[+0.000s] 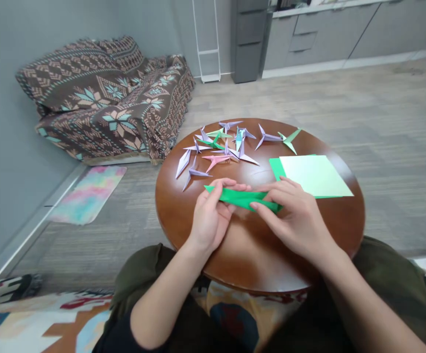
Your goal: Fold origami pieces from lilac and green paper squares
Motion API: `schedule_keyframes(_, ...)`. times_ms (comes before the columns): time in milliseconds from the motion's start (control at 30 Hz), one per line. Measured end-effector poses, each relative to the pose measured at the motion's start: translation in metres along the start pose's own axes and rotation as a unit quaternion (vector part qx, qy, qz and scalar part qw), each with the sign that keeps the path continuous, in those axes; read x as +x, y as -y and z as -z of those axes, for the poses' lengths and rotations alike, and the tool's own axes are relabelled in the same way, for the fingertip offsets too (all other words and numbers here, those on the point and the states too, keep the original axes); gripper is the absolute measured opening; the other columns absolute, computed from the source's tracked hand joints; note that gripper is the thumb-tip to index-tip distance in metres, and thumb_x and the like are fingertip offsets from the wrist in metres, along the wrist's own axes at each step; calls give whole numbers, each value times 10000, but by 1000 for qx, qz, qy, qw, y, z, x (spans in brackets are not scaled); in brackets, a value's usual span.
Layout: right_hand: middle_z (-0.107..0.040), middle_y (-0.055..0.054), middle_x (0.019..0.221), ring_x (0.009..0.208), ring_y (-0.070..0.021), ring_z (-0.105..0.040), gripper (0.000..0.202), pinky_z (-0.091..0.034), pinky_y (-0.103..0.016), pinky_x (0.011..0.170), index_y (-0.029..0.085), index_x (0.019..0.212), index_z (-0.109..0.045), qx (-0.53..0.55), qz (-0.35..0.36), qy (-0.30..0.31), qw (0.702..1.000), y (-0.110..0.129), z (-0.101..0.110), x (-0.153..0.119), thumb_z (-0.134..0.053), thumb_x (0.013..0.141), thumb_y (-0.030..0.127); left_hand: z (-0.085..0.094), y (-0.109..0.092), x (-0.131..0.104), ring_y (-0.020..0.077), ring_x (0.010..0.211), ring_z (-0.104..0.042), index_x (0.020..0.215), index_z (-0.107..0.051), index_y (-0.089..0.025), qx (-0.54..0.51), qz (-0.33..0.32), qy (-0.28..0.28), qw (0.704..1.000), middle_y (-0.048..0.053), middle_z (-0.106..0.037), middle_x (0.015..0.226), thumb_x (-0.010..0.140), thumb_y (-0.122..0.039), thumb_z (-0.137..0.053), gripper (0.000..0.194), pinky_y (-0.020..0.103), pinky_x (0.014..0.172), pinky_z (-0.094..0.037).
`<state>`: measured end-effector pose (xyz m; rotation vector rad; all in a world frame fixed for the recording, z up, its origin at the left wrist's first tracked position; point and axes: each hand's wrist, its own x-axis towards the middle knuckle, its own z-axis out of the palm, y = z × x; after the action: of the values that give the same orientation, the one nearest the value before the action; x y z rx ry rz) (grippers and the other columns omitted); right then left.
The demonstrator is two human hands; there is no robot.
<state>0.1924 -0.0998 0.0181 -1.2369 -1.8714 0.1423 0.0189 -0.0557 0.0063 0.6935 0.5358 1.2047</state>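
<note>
Folded grn paper (240, 197) in L hand (211, 215) & R hand (298, 215)

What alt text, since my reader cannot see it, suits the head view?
A person's hands hold a folded green paper over a round brown table. Folded paper figures, mostly purple, lie beyond; pale and green sheets lie to the right.

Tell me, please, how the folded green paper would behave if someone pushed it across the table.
The green paper is likely very light, since it looks thin. It spans fairly straight between the left hand and right hand, so its folds probably add some stiffness. Being long and flattish, it would likely slide on the shiny table, not roll.
</note>
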Motion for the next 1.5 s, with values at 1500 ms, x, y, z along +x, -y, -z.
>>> schedule_keyframes(1500, -794, -7, 877, 805, -217, -744, 167, -532, -299, 689, 244, 979, -662, 102, -149, 136, 974, 5, 41, 3, -756, 857, 180, 8, -24, -5, 171, 646, -770, 817, -837, -181, 371, -71, 97, 921, 58, -814, 759, 775, -208, -890, 74, 219, 626, -622)
